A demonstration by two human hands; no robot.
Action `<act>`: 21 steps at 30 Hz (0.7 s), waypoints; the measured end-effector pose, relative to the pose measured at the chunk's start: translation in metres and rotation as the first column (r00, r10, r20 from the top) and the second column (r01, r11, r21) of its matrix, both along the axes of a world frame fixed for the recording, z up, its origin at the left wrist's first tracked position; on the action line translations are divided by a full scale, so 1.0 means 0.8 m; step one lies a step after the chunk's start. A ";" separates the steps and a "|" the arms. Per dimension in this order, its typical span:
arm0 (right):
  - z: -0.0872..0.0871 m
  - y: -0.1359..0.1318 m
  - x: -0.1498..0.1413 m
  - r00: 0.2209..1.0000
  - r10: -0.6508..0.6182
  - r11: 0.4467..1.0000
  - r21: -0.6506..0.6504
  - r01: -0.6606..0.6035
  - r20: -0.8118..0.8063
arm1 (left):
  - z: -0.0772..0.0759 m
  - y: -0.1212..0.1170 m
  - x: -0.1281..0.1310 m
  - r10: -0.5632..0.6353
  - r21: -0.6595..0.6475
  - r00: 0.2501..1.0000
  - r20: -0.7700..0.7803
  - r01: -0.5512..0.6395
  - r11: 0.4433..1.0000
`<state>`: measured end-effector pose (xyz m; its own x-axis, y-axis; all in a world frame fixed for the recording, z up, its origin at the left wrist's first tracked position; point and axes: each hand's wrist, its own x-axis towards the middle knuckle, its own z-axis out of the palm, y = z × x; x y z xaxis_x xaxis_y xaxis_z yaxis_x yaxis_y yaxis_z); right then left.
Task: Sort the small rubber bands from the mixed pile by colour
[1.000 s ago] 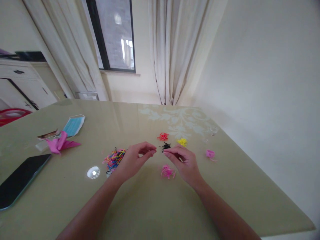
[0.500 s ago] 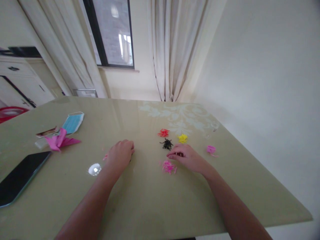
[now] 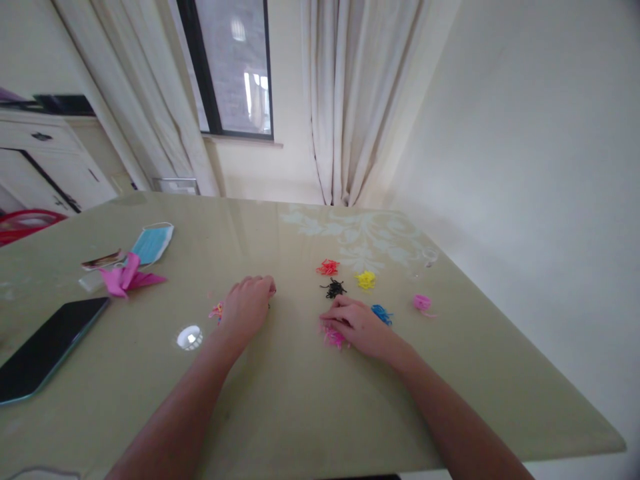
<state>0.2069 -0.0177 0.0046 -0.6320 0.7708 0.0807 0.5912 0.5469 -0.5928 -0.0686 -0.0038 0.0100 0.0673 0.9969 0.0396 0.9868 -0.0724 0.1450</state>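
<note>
My right hand (image 3: 356, 325) reaches down over a pile of pink strands (image 3: 334, 339), fingertips drawn together at its upper edge. Whether a strand is between them is hidden. Just past its wrist side lies a blue pile (image 3: 382, 314), partly covered by the hand. A black pile (image 3: 333, 288) sits right above the knuckles, with a red pile (image 3: 328, 267) and a yellow pile (image 3: 365, 280) farther back. My left hand (image 3: 247, 305) rests on the table, fingers curled closed; small dark bits show at its fingertips. Beside it is a small multicoloured pile (image 3: 217, 311).
On the left lie a phone (image 3: 53, 347), a pink folded-paper bird (image 3: 127, 277) and a blue face mask (image 3: 153, 244). A shiny round object (image 3: 190, 338) is near my left forearm. At right are a pink coil (image 3: 422, 303) and a small clear item (image 3: 429, 255).
My right hand has moved left and nearer to me, from beside the black pile onto the pink pile, uncovering the blue one. My left hand stays nearly in place; the view has shifted slightly.
</note>
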 end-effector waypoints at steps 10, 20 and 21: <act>0.007 0.000 -0.001 0.988 -0.130 0.989 0.067 0.136 -0.088 | 0.006 -0.002 0.007 -0.063 0.066 0.952 0.299 0.045 0.997; 0.000 -0.004 -0.008 0.957 -0.156 0.975 0.117 0.189 -0.245 | 0.008 -0.001 0.011 -0.130 0.071 0.714 0.688 0.112 0.991; 0.000 -0.005 -0.010 0.952 -0.159 0.974 0.118 0.195 -0.261 | 0.007 -0.001 0.013 -0.137 0.070 0.657 0.742 0.127 0.989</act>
<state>0.1992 -0.0216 0.0042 -0.4321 0.8379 0.3335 0.5302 0.5352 -0.6577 -0.0585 -0.0046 0.0160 0.1413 0.9791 0.1460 0.5312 -0.1995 0.8234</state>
